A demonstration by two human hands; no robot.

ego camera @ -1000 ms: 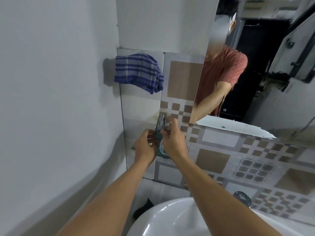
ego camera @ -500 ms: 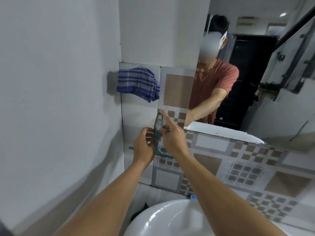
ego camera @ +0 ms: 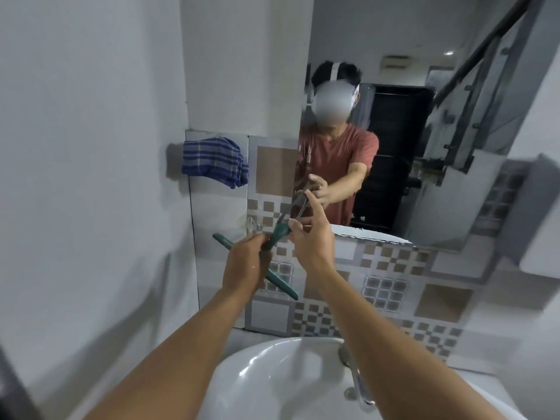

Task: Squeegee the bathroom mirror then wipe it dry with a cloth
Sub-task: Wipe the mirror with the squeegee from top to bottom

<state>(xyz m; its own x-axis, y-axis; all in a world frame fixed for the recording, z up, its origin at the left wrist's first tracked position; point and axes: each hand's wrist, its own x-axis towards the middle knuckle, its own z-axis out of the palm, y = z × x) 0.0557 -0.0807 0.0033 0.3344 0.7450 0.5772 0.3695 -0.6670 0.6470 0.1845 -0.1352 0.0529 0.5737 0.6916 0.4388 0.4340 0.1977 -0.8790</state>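
A green squeegee (ego camera: 280,284) is in front of the tiled wall, its blade slanting from upper left to lower right. My left hand (ego camera: 245,265) grips it near where handle meets blade. My right hand (ego camera: 310,241) pinches the handle's upper part with thumb and forefinger, the other fingers spread. The mirror (ego camera: 424,86) hangs above and to the right, reflecting a person in a red shirt. A blue checked cloth (ego camera: 213,160) hangs on the wall at upper left, apart from both hands.
A white sink basin (ego camera: 272,383) sits below my arms, with a chrome tap (ego camera: 356,380) at its right. A small clear wall hook (ego camera: 251,227) is on the tile just above my left hand. A white wall closes the left side.
Both hands have lifted the squeegee off the wall hook and drawn it out from the wall. The view has tilted upward, showing more of the mirror.
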